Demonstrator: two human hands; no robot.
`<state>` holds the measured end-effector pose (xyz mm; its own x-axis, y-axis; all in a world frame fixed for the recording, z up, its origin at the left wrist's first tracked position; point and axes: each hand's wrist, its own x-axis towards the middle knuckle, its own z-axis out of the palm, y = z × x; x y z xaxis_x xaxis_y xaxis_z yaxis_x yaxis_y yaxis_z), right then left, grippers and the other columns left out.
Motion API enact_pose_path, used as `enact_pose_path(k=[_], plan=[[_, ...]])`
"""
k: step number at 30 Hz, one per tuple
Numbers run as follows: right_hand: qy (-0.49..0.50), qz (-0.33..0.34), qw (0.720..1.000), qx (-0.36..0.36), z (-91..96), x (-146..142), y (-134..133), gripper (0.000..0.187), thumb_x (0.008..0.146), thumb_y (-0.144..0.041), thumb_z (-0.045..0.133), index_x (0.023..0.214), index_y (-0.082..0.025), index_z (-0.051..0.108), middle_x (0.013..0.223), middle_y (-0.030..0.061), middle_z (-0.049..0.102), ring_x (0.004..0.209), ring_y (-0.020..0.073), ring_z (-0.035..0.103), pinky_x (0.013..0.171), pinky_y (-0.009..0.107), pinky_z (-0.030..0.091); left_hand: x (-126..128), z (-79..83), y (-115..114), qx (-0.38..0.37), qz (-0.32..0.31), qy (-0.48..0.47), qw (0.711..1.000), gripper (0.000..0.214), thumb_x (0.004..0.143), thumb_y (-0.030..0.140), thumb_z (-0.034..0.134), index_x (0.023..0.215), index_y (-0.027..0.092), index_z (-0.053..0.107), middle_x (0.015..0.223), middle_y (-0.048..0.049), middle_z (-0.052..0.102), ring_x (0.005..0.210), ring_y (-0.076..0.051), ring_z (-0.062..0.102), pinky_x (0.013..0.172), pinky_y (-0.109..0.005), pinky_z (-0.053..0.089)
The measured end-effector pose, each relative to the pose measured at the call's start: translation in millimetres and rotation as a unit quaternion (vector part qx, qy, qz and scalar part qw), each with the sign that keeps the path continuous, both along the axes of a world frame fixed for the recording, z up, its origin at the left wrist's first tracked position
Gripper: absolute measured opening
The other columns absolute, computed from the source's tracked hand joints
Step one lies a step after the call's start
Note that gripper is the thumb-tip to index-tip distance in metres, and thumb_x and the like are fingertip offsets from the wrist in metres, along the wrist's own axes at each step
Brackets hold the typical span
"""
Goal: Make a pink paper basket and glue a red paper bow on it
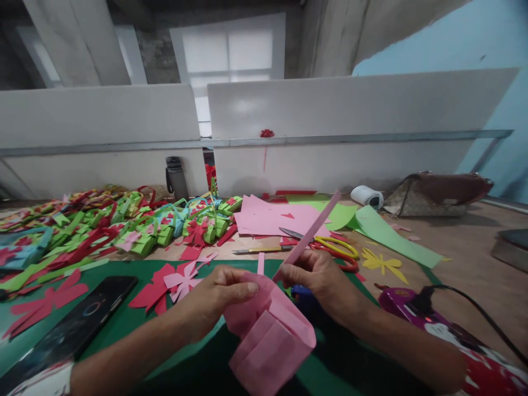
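Observation:
My left hand [226, 294] grips the upper edge of a folded pink paper box [272, 341], thumb on its near side. A long pink paper strip [309, 236] is pinched in my right hand [317, 278], slanting up to the right. The strip's lower end meets the box's rim; whether it is fixed there I cannot tell. Another short pink strip end [261, 264] stands up behind the box. Below lies a green mat [198, 357]. Beyond my hands are scissors with yellow handles [340, 246], red-handled scissors [348, 264] and a yellow cutter knife [264, 249].
Small green paper bags [165, 234] crowd the left. A phone [78, 319] and paper flowers [181, 281] lie on the mat. Pink sheets [268, 214] lie ahead. To the right are a yellow paper butterfly [383, 263], a purple power strip [396, 305] with cable, and a handbag [437, 195].

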<state>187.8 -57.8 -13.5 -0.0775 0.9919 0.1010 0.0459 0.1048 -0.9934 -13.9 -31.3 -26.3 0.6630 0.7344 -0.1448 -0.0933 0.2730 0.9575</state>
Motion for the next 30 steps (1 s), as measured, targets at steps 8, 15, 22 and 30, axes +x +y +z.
enact_pose_path(k=[8,15,22,30], plan=[[-0.020,-0.078,0.996,0.051,8.3,9,0,0.021,0.067,-0.036,0.075,0.069,-0.017,0.067,0.063,0.0002,0.067,0.060,0.0131,0.060,0.059,0.024,0.048,2,9.0,-7,0.036,0.037,0.069,0.996,0.027,0.074,0.035,0.069,0.090,0.014,0.074,0.077,-0.0054,0.071,0.061,-0.011,0.059,0.055,-0.019,0.040],[-0.032,-0.112,0.988,0.098,21.5,9,-15,0.017,0.066,-0.033,0.078,0.072,-0.020,0.068,0.071,0.0009,0.070,0.066,0.0158,0.064,0.060,0.025,0.052,6,11.6,-13,0.027,0.042,0.103,0.993,0.035,0.074,0.041,0.066,0.094,0.012,0.071,0.066,-0.0014,0.062,0.050,-0.007,0.047,0.045,-0.017,0.031],[-0.059,-0.103,0.990,0.070,23.2,-2,-18,0.012,0.067,-0.028,0.074,0.072,-0.020,0.068,0.066,-0.0004,0.069,0.062,0.0149,0.063,0.056,0.023,0.051,10,9.3,-13,-0.011,0.020,0.099,0.995,0.039,0.073,0.045,0.066,0.089,0.010,0.070,0.060,0.0006,0.056,0.043,-0.005,0.040,0.041,-0.017,0.025],[-0.086,-0.091,0.991,0.049,23.4,-9,-18,0.006,0.069,-0.023,0.069,0.071,-0.020,0.066,0.065,-0.0017,0.066,0.061,0.0130,0.060,0.054,0.021,0.048,13,15.3,-15,0.010,0.014,0.109,0.994,0.012,0.072,0.021,0.065,0.078,0.011,0.068,0.056,0.0035,0.054,0.043,-0.004,0.039,0.041,-0.015,0.027]])
